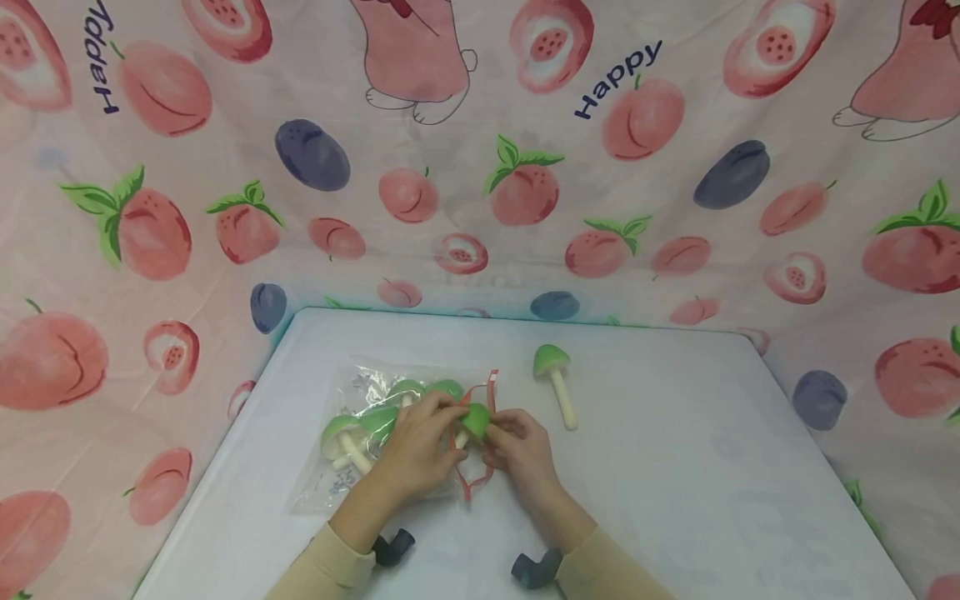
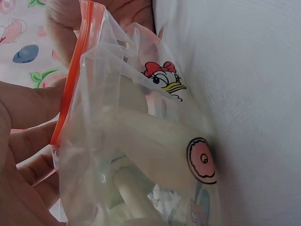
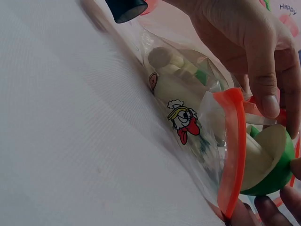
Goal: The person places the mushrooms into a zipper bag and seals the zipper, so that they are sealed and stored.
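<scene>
Looking through the head view first, I had one green-capped mushroom (image 1: 475,422) at the mouth of the clear bag (image 1: 318,496), between the two hands. Its cap faced the right hand (image 1: 528,450), and its stem slanted down and leftward, bagward. The right hand was nearer to the cap, pinching it from the outer side; the left hand (image 1: 420,437) gripped the bag by its mouth, fingertips close beside the cap. A loose mushroom (image 1: 555,379) lay on the smooth white table (image 1: 675,492), beyond the right hand, stem toward the person.

On the left wrist view, I saw the left fingers against the glossy orange zip strip (image 2: 75,70). Thin, crinkled film carried a printed duck (image 2: 162,81), with pale, rounded shapes behind it.

From the right wrist view, I could read the long axis best: the cream stem ran from the bag's edge out to the domed cap, whose underside was pale and hollowed. The right fingertips cupped the green, matte-looking curve. I couldn't tell how far the stem reached inside; the strip hid its end.
</scene>
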`<state>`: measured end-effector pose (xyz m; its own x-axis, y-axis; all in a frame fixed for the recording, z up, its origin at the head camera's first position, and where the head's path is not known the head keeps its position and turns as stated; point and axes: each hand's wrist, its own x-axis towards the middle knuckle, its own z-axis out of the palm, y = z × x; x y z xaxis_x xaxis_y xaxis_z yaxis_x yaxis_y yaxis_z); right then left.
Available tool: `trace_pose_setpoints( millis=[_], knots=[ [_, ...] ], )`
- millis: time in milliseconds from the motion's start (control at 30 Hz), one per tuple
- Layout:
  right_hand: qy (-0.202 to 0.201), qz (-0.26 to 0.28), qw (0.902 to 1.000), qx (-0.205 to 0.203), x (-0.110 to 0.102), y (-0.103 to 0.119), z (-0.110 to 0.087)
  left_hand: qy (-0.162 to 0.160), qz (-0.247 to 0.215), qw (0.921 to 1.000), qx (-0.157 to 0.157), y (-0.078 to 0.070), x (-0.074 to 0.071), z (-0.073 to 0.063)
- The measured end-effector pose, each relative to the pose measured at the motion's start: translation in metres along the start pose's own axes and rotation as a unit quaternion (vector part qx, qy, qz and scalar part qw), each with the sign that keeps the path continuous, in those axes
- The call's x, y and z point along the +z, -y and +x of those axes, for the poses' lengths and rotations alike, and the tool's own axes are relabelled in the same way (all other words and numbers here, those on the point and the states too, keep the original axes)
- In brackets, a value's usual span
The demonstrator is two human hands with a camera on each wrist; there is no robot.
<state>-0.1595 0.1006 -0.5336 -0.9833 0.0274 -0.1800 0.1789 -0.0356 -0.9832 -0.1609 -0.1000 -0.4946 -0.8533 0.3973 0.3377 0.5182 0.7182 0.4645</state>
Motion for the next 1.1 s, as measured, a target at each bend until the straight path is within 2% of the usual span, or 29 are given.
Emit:
trace_pose_setpoints(
  millis=[533,800,1100],
  knots=[
    [-0.011,-0.005,0.9999,-0.006,-0.0006,-0.0012,0.0041,0.004,-0.003,1.0000,-0.001,0.0007,-0.0002,0.0004],
    [0.006,-0.030,0.9992,-0.027,0.0007,-0.0010,0.0041,-0.004,-0.001,1.0000,0.003,-0.0004,0.0003,0.0003],
    [0.035,-0.082,0.9946,-0.054,0.0020,-0.0011,0.0027,-0.001,-0.005,1.0000,0.005,-0.0009,-0.0013,0.0001]
  ],
)
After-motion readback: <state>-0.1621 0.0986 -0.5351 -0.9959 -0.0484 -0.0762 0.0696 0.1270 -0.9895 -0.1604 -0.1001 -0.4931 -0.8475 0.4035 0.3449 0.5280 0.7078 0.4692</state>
